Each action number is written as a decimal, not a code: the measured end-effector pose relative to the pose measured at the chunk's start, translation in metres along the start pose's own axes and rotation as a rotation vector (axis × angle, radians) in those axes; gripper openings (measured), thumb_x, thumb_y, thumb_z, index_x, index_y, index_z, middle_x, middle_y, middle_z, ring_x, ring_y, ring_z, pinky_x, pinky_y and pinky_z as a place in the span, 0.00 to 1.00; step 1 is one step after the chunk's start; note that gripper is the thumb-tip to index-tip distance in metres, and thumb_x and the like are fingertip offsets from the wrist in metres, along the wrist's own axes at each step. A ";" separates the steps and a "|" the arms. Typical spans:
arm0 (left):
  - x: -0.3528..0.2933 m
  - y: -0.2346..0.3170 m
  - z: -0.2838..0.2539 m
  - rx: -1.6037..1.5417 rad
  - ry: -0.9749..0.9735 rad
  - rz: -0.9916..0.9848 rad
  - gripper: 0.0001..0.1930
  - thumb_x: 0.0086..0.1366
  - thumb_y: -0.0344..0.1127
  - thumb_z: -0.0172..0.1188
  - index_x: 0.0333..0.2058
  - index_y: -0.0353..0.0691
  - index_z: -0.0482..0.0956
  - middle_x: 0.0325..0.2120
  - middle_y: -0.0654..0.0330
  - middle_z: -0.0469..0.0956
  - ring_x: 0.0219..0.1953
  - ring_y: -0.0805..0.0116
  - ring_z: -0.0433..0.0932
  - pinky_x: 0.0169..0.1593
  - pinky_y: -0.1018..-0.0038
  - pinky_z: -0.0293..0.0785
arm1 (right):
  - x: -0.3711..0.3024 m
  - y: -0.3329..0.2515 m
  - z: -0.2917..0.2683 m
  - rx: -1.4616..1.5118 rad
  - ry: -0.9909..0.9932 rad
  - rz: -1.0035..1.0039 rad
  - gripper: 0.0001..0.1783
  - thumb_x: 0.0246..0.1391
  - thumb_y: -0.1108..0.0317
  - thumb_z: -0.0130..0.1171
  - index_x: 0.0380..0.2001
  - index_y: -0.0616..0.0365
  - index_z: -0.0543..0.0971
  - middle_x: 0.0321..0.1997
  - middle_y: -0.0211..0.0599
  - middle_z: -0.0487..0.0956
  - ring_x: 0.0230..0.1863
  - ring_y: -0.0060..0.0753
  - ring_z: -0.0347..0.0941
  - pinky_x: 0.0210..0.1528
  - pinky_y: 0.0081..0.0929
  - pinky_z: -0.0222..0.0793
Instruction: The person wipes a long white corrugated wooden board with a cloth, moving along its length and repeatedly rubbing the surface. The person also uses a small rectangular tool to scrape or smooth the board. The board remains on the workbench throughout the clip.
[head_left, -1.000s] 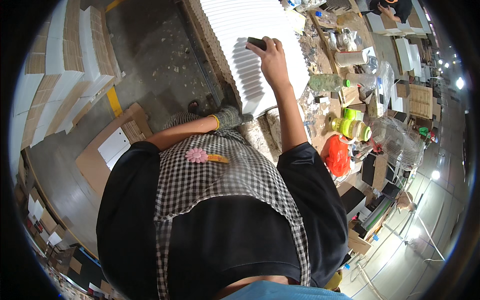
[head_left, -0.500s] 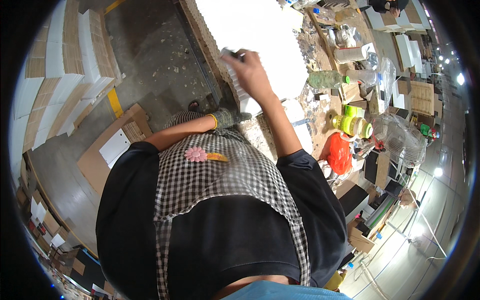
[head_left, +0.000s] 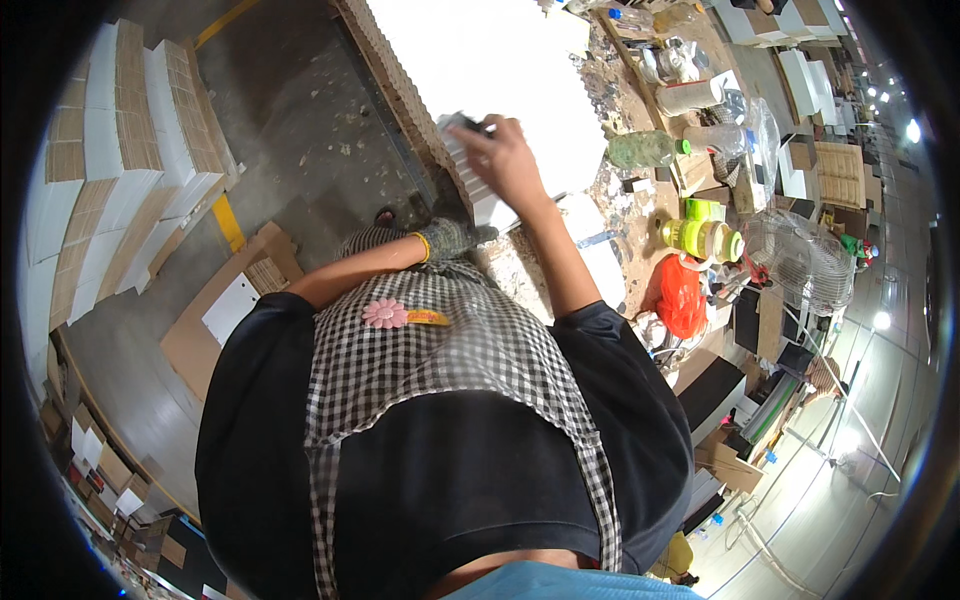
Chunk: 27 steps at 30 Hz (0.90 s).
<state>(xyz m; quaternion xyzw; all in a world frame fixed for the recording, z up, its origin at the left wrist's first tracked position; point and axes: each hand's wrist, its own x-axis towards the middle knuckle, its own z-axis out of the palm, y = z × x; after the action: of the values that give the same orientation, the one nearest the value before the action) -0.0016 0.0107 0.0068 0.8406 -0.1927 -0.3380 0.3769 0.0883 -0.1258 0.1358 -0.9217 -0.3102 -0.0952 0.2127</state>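
A stack of white sheets [head_left: 500, 60] with a ridged left edge lies before me on the workbench. Over its near left part is my bare right hand [head_left: 512, 165], closed on a small dark object [head_left: 485, 126] whose kind is blurred. Pale layered edges [head_left: 480, 190] show just under that hand. My left hand [head_left: 452, 238], in a grey knit glove with a yellow cuff, rests low by the stack's near corner. Its fingers look stretched out, partly lost against the dark background, and I make out nothing in them.
A green bottle [head_left: 640, 149], a yellow-green bottle [head_left: 705, 240] and a red plastic bag [head_left: 680, 298] stand right of the stack on the stained bench [head_left: 630, 235]. A wire fan guard [head_left: 800, 258] is farther right. Tall board piles [head_left: 120, 150] and flat cardboard [head_left: 215, 320] lie left.
My right hand has come slightly nearer to me along the stack's left edge, still holding the small dark object. The gloved left hand stays by the near corner. The view has shifted a little.
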 end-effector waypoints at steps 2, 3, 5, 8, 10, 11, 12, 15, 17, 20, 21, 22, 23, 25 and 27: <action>-0.002 0.007 -0.007 0.013 -0.122 -0.067 0.45 0.71 0.70 0.55 0.68 0.33 0.68 0.64 0.41 0.72 0.66 0.49 0.70 0.70 0.57 0.62 | 0.005 0.035 -0.005 -0.139 0.048 0.324 0.30 0.55 0.74 0.70 0.60 0.36 0.85 0.45 0.43 0.82 0.49 0.43 0.76 0.51 0.40 0.83; -0.003 0.009 -0.010 0.030 -0.141 -0.072 0.45 0.71 0.70 0.55 0.68 0.33 0.67 0.63 0.41 0.72 0.65 0.49 0.70 0.69 0.57 0.63 | 0.006 0.063 -0.015 -0.207 0.069 0.340 0.29 0.55 0.73 0.70 0.60 0.38 0.85 0.44 0.45 0.82 0.48 0.45 0.76 0.50 0.42 0.82; -0.004 0.012 -0.013 0.084 -0.134 -0.051 0.44 0.72 0.69 0.55 0.68 0.32 0.67 0.63 0.42 0.73 0.64 0.49 0.71 0.68 0.58 0.64 | 0.004 0.102 -0.022 -0.306 0.173 0.373 0.27 0.56 0.71 0.70 0.60 0.40 0.85 0.42 0.48 0.82 0.47 0.50 0.76 0.47 0.44 0.80; -0.003 0.008 -0.010 0.186 -0.043 -0.015 0.43 0.72 0.67 0.55 0.68 0.32 0.66 0.63 0.42 0.73 0.63 0.50 0.72 0.67 0.58 0.66 | 0.002 0.104 -0.005 -0.207 0.203 0.334 0.26 0.56 0.68 0.70 0.60 0.43 0.85 0.38 0.48 0.80 0.41 0.50 0.76 0.42 0.45 0.77; -0.001 0.003 -0.003 0.226 0.014 0.007 0.42 0.73 0.66 0.55 0.68 0.32 0.66 0.62 0.43 0.73 0.62 0.50 0.73 0.66 0.59 0.68 | 0.000 0.054 0.022 -0.193 0.163 0.326 0.29 0.54 0.70 0.70 0.61 0.48 0.83 0.40 0.49 0.79 0.41 0.49 0.76 0.42 0.44 0.78; 0.001 0.000 0.000 0.168 0.014 -0.001 0.42 0.73 0.66 0.55 0.68 0.32 0.66 0.62 0.43 0.73 0.61 0.50 0.73 0.66 0.59 0.68 | -0.002 0.023 0.034 -0.112 0.180 0.268 0.31 0.53 0.74 0.66 0.62 0.48 0.76 0.42 0.55 0.77 0.44 0.55 0.76 0.47 0.51 0.78; 0.002 -0.003 0.004 0.194 0.038 0.031 0.42 0.73 0.65 0.55 0.68 0.32 0.66 0.62 0.43 0.73 0.61 0.50 0.74 0.65 0.59 0.69 | -0.005 -0.006 0.041 -0.068 0.157 0.212 0.30 0.52 0.73 0.67 0.61 0.53 0.77 0.43 0.55 0.76 0.46 0.56 0.74 0.49 0.52 0.77; 0.009 -0.007 0.008 0.027 0.031 0.073 0.37 0.77 0.60 0.52 0.68 0.32 0.66 0.59 0.44 0.75 0.58 0.51 0.77 0.62 0.62 0.72 | -0.010 -0.064 0.039 0.221 0.006 0.043 0.30 0.53 0.73 0.69 0.61 0.49 0.81 0.47 0.52 0.75 0.46 0.57 0.73 0.50 0.48 0.77; 0.011 -0.006 0.004 -0.080 0.023 0.100 0.34 0.79 0.57 0.49 0.68 0.32 0.67 0.58 0.44 0.76 0.56 0.52 0.78 0.60 0.64 0.74 | -0.008 -0.064 0.020 0.261 0.070 0.101 0.31 0.53 0.75 0.69 0.62 0.46 0.82 0.49 0.51 0.77 0.47 0.52 0.75 0.51 0.45 0.78; 0.007 0.000 -0.006 -0.059 -0.151 -0.014 0.43 0.73 0.68 0.51 0.67 0.30 0.69 0.58 0.40 0.77 0.58 0.49 0.78 0.62 0.59 0.73 | 0.003 -0.020 -0.013 -0.045 0.083 0.399 0.32 0.55 0.76 0.68 0.65 0.51 0.80 0.48 0.53 0.80 0.45 0.49 0.77 0.54 0.47 0.76; 0.004 0.002 -0.009 -0.011 -0.241 -0.072 0.48 0.70 0.74 0.52 0.66 0.30 0.70 0.58 0.39 0.77 0.59 0.48 0.77 0.62 0.57 0.72 | 0.003 -0.011 -0.020 -0.068 0.172 0.539 0.30 0.57 0.75 0.67 0.65 0.53 0.79 0.44 0.53 0.80 0.45 0.49 0.77 0.50 0.48 0.77; 0.003 0.006 -0.010 -0.085 -0.274 -0.144 0.52 0.65 0.79 0.53 0.65 0.29 0.72 0.59 0.38 0.77 0.60 0.47 0.77 0.64 0.55 0.70 | 0.004 -0.007 -0.021 -0.229 0.150 0.582 0.29 0.58 0.73 0.67 0.64 0.54 0.79 0.43 0.54 0.79 0.45 0.50 0.76 0.46 0.47 0.79; 0.001 0.009 -0.010 0.058 -0.219 -0.125 0.49 0.68 0.75 0.53 0.66 0.29 0.71 0.58 0.40 0.78 0.58 0.48 0.77 0.64 0.57 0.70 | 0.003 -0.008 -0.020 -0.156 0.103 0.539 0.29 0.57 0.72 0.68 0.64 0.54 0.79 0.45 0.54 0.79 0.45 0.51 0.76 0.46 0.46 0.79; -0.004 0.013 -0.006 0.308 -0.025 -0.087 0.43 0.73 0.68 0.53 0.67 0.31 0.70 0.57 0.45 0.78 0.56 0.51 0.78 0.65 0.59 0.70 | -0.001 -0.027 -0.007 -0.075 -0.028 0.497 0.29 0.56 0.72 0.69 0.63 0.55 0.80 0.47 0.56 0.77 0.45 0.53 0.76 0.48 0.45 0.80; -0.003 0.012 -0.003 0.339 0.038 -0.066 0.43 0.74 0.68 0.51 0.67 0.30 0.70 0.54 0.44 0.79 0.54 0.50 0.79 0.62 0.59 0.71 | -0.011 -0.058 0.009 0.017 0.053 0.236 0.33 0.50 0.73 0.70 0.63 0.50 0.80 0.47 0.53 0.75 0.46 0.54 0.73 0.48 0.46 0.79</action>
<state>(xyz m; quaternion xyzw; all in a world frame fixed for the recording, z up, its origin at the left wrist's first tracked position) -0.0030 0.0063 0.0186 0.9041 -0.2120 -0.2970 0.2222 0.0444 -0.0864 0.1436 -0.9470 -0.1947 -0.0913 0.2386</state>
